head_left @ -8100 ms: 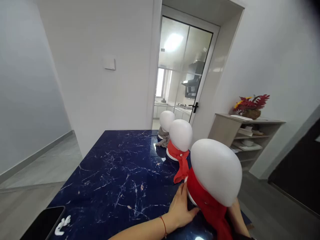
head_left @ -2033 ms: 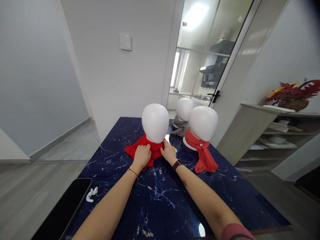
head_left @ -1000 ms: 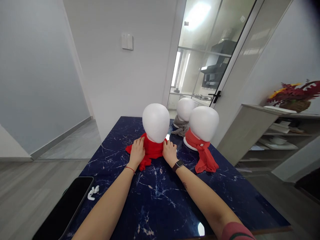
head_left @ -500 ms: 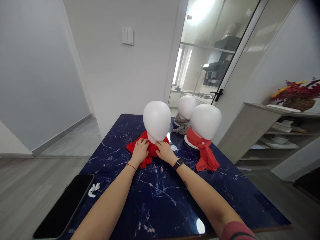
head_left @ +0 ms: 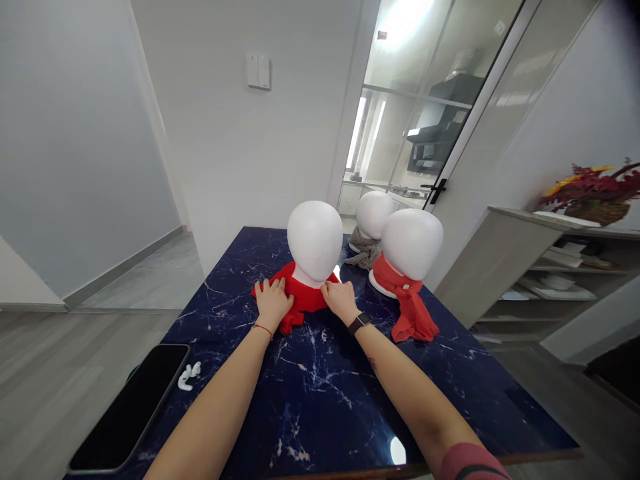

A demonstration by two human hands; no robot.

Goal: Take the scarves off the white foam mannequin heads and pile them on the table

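Note:
A white mannequin head (head_left: 315, 240) stands upright on the table in front of me, with a bright red scarf (head_left: 310, 298) around its neck base. Part of the scarf spreads out on the left, and a short bunched end hangs at the front. My left hand (head_left: 273, 303) rests on the scarf's left part, its fingers spread apart over the cloth. At the right side of the neck, my right hand (head_left: 341, 300) is closed on the scarf's edge; its fingertips are partly hidden.
To the right stands a mannequin head (head_left: 413, 243) with a knotted coral-red scarf (head_left: 413, 310). Behind it, another head (head_left: 374, 215) wears a grey scarf (head_left: 365, 250). A phone (head_left: 130, 410) and white earbuds (head_left: 189, 375) lie at the left edge of the dark blue marbled table (head_left: 320, 407).
My left hand has slid left, away from the neck, onto the scarf's outer part. My right hand has moved slightly right and its fingers have closed on the scarf, which now lies smoother in front.

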